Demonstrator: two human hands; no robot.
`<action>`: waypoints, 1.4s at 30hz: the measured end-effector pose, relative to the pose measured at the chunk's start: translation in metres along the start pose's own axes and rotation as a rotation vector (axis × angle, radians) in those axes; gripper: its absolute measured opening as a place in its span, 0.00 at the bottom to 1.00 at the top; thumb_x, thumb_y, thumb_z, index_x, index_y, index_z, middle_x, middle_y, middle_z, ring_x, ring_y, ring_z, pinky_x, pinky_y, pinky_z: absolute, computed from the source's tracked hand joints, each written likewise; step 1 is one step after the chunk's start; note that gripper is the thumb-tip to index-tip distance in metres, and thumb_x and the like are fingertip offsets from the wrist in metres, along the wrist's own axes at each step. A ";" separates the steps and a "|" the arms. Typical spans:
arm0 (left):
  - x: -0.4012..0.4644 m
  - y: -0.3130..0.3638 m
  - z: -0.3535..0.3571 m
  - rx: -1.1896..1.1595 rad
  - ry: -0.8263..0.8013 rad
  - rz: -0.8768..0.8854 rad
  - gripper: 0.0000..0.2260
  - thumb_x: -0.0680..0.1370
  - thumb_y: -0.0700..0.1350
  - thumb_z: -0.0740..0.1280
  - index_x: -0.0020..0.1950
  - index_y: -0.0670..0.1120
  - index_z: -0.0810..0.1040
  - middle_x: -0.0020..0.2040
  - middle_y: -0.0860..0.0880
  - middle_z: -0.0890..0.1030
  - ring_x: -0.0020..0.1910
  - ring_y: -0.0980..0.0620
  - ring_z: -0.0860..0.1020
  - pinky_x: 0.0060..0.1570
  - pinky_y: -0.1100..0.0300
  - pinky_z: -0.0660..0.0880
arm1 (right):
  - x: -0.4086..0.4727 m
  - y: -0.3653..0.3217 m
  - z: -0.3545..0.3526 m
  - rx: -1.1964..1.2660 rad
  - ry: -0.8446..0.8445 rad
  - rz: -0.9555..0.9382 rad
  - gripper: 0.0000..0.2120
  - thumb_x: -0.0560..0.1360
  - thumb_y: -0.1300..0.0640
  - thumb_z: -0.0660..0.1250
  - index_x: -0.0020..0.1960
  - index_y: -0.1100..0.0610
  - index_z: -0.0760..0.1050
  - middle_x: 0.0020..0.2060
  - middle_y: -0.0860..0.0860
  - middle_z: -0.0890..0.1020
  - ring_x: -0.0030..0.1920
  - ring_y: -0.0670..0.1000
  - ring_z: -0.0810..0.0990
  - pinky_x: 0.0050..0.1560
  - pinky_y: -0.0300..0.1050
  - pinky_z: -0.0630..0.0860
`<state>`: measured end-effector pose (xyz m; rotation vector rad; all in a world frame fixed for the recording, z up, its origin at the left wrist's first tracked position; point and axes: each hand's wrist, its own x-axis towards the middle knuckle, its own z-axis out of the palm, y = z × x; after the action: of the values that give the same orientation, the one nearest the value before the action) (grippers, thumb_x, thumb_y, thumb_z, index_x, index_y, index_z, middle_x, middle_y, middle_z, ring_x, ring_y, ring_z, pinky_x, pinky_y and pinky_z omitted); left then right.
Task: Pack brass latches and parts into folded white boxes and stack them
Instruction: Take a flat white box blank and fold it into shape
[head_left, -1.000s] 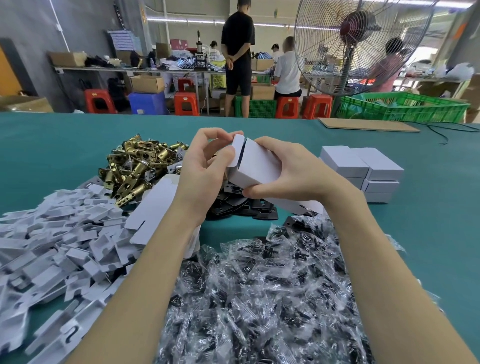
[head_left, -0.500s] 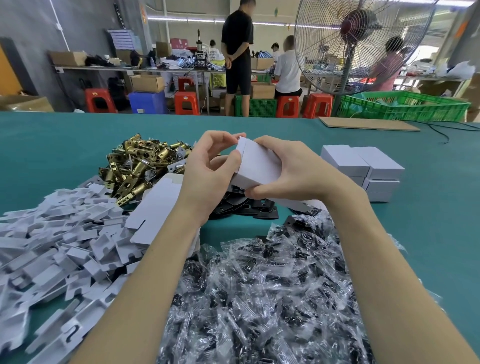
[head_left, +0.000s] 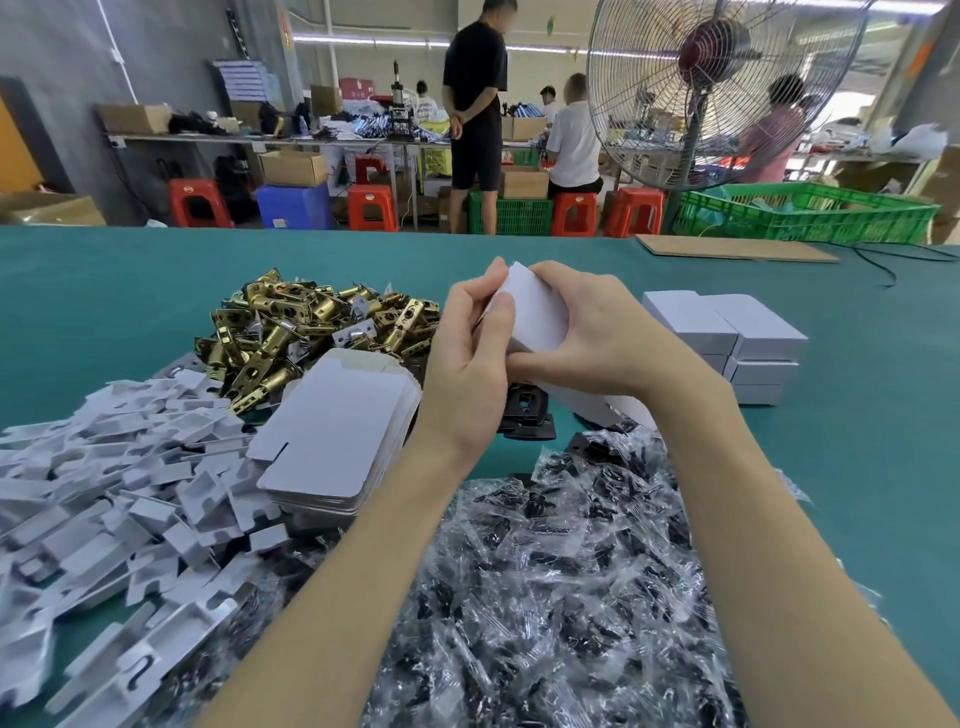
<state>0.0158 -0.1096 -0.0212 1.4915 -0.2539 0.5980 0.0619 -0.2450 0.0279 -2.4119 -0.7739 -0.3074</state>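
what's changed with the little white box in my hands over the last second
The left hand has pushed the end flap shut on the small white cardboard box; the gap is gone. The right hand keeps gripping it. The stacked white boxes and brass latch pile haven't moved.

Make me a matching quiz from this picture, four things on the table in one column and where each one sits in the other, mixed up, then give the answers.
1. brass latches
2. stacked white boxes
3. clear bags of black parts
4. white box

A. held up in both hands
B. nearest the camera, under the forearms
C. right of the hands
D. left of the hands, farther back

Pairs: 1-D, 2-C, 3-B, 4-A
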 end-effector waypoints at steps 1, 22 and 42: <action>-0.001 -0.002 0.002 0.034 -0.003 0.010 0.18 0.84 0.49 0.60 0.73 0.48 0.72 0.62 0.34 0.78 0.54 0.46 0.80 0.55 0.59 0.76 | -0.001 0.001 -0.001 -0.007 0.006 0.005 0.34 0.63 0.31 0.69 0.57 0.54 0.74 0.46 0.48 0.81 0.47 0.51 0.80 0.48 0.56 0.79; -0.007 -0.037 -0.002 -0.191 0.174 -0.594 0.09 0.84 0.45 0.64 0.55 0.50 0.84 0.61 0.49 0.80 0.59 0.49 0.80 0.48 0.59 0.83 | -0.008 0.027 -0.032 -0.011 -0.426 0.295 0.45 0.62 0.25 0.74 0.75 0.37 0.66 0.64 0.40 0.77 0.54 0.44 0.81 0.49 0.40 0.76; -0.018 -0.059 -0.008 0.095 -0.010 -0.454 0.15 0.82 0.63 0.60 0.59 0.53 0.75 0.56 0.50 0.80 0.55 0.51 0.80 0.48 0.56 0.77 | 0.000 0.034 0.004 0.302 -0.055 0.284 0.23 0.75 0.55 0.75 0.64 0.52 0.67 0.43 0.52 0.84 0.35 0.50 0.86 0.35 0.44 0.84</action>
<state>0.0297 -0.1041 -0.0815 1.5779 0.1085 0.2397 0.0816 -0.2651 0.0089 -2.2103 -0.4532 -0.0091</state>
